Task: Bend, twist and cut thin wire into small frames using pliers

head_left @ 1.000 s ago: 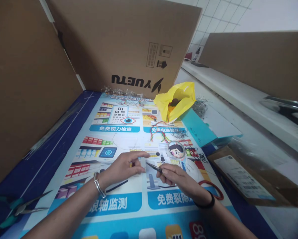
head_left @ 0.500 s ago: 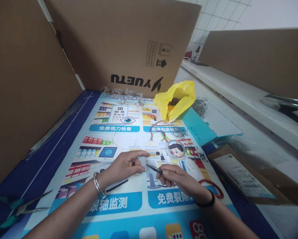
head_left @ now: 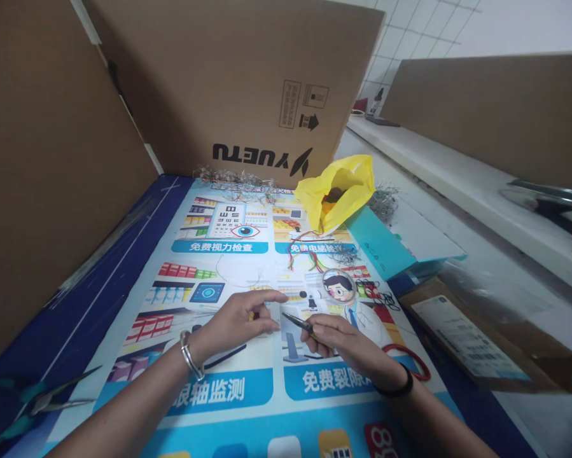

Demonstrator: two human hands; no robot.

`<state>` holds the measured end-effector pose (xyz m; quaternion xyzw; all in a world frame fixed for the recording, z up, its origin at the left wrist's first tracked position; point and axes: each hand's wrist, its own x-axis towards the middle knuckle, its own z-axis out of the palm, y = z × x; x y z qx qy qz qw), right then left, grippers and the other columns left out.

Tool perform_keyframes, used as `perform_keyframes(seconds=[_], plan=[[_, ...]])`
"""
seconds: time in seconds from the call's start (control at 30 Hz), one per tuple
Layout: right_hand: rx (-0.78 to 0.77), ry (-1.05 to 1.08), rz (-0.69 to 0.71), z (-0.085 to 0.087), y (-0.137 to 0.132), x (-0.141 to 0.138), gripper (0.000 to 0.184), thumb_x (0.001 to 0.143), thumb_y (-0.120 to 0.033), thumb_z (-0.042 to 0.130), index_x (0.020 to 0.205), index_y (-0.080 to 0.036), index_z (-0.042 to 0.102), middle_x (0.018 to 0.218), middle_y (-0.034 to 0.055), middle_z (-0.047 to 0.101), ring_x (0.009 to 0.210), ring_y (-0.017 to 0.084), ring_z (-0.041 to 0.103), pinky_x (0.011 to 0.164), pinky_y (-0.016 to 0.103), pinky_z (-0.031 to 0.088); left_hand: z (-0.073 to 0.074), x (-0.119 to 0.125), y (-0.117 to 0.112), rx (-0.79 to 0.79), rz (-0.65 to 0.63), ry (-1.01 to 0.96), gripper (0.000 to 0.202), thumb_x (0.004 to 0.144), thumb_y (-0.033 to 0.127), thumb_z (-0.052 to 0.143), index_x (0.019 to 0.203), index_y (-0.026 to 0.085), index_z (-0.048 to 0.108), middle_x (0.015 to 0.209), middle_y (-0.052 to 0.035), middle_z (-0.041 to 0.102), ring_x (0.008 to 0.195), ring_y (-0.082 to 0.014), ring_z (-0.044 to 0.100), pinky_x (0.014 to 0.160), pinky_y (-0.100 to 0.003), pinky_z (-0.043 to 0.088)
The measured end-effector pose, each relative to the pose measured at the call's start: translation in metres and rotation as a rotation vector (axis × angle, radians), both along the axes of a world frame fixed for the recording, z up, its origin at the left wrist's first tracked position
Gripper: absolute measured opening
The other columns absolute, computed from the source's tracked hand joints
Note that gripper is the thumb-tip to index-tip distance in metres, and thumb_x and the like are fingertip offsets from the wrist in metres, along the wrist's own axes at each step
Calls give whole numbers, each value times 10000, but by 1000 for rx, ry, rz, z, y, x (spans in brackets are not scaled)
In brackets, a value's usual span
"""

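Cardboard sheet [head_left: 51, 191] walls my left, box [head_left: 228, 83] blocks ahead, yellow bag [head_left: 338, 191] and wires [head_left: 309, 254] crowd right; poster [head_left: 171, 299] beside my left hand [head_left: 238, 318] lies open.

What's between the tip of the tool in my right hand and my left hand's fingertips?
Nothing visible. The thin dark tool in the right hand points toward the fingertips of the left hand, with only a bare strip of the printed poster between them. Whether those fingertips pinch anything is too small to make out.
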<state>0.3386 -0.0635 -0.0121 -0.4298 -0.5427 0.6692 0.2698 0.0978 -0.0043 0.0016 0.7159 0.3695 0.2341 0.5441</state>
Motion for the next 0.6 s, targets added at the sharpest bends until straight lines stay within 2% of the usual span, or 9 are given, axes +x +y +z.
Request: perform_keyframes(seconds=[0.3,0.6], plan=[[4,-12,-1,1,0,-1,373,889,-457,467,912,-116,616,707,12,515,596,85,415,545,220,293,5,0,-1,-29,-10,21,406,738,264,653,1139,217,618,640,40,588,609,-111,507,639,-241,418],[-6,-9,1,2,-1,-1,365,887,-451,470,909,-117,617,715,14,518,604,88,417,556,221,299,3,0,-1,-24,-13,16,415,741,264,657,1150,208,612,655,35,597,619,-115,517,657,-253,424]])
